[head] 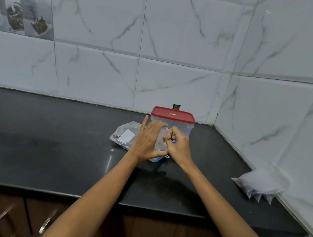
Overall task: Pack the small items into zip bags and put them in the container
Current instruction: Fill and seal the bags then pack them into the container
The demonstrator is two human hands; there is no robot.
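Showing no readable text: embossed mark on red lid (173,115) and container's red sticker (167,128) blurring out.

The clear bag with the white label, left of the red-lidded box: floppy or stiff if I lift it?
Probably floppy: the bag lies crumpled and slumped on the black counter. Its dark contents sit along the low edge, so they would likely shift and sag when lifted. The glossy film may be somewhat slippery; pinch the top.

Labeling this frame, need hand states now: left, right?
Left hand: fingers mostly straight, thumb pinching the clear zip bag.
Right hand: fingers curled, pinching the same bag's top edge.
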